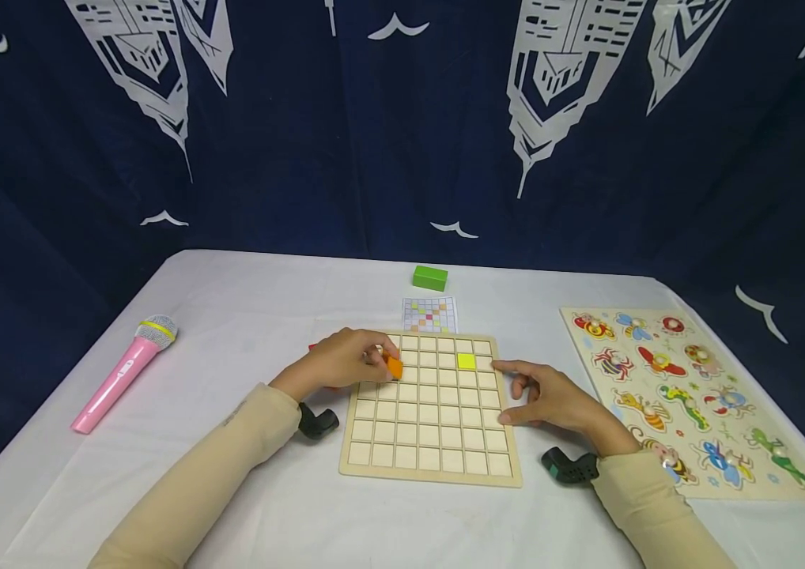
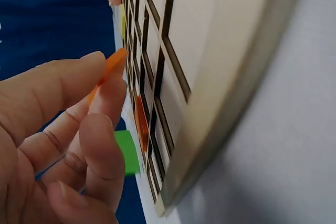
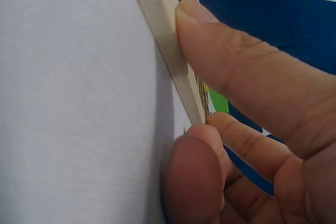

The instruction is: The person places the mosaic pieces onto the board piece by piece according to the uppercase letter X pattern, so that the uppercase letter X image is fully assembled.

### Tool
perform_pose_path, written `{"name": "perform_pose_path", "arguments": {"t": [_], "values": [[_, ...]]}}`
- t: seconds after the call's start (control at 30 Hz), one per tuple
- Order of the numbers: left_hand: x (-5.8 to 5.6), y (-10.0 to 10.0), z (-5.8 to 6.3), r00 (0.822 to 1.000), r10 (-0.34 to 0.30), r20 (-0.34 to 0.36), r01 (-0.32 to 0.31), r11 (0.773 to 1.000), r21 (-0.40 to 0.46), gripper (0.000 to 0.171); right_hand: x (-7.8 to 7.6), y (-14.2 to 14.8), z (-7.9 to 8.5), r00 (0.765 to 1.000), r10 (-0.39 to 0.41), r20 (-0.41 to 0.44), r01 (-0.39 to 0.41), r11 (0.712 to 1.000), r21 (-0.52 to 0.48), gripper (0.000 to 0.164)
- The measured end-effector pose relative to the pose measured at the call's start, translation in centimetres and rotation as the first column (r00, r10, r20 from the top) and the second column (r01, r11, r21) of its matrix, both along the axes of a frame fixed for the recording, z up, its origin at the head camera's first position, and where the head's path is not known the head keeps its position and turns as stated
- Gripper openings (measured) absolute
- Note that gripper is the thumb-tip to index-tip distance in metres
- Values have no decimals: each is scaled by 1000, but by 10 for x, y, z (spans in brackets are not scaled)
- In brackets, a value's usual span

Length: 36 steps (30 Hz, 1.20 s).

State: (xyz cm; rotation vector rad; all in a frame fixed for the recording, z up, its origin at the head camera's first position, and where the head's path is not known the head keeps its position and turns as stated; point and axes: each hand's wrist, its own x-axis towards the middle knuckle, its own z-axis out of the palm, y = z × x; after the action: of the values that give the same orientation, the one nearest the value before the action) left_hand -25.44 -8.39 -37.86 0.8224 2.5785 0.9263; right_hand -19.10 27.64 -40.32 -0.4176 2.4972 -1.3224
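Note:
My left hand point(image 1: 345, 357) pinches an orange tile point(image 1: 394, 367) between thumb and fingers, over the upper left of a wooden grid board point(image 1: 431, 478). In the left wrist view the pinched tile point(image 2: 116, 62) is tilted, its edge close to the grid. Another orange piece point(image 2: 140, 124) lies in a square of the board there. A yellow tile point(image 1: 466, 361) sits in a square near the board's upper right. My right hand point(image 1: 552, 397) touches the board's right side with thumb and index finger, the index extended; in the right wrist view the thumb point(image 3: 210, 30) rests on the rim.
Beyond the board lie a small coloured grid card point(image 1: 429, 314) and a green block point(image 1: 430, 277). Something red point(image 1: 311, 346) is mostly hidden behind my left hand. A pink microphone point(image 1: 125, 371) lies at left, an insect picture board point(image 1: 687, 411) at right. A dark curtain point(image 1: 374, 158) hangs behind the table.

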Motion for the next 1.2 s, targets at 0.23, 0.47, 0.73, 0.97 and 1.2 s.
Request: {"name": "perform_pose_path", "arguments": {"t": [0.23, 0.47, 0.73, 0.97, 1.2], "values": [[-1, 13, 2, 1000, 19, -16, -21, 993, -113, 27, -1, 0, -1, 1000, 4, -7, -4, 1000, 5, 86], [-2, 21, 2, 999, 16, -31, -21, 987, -160, 25, -1, 0, -1, 1000, 9, -13, -9, 1000, 1, 86], [-2, 25, 1, 1000, 7, -28, -12, 984, -177, 23, 0, -1, -1, 1000, 1, -10, -1, 1000, 8, 86], [-2, 28, 1, 1000, -5, -26, 0, 982, -189, 22, -1, 1, -1, 1000, 3, -3, -3, 1000, -2, 86], [-2, 29, 1, 999, 1, -35, -8, 979, -202, 23, -1, 1, -2, 1000, 10, -11, -10, 1000, -8, 86]]}}
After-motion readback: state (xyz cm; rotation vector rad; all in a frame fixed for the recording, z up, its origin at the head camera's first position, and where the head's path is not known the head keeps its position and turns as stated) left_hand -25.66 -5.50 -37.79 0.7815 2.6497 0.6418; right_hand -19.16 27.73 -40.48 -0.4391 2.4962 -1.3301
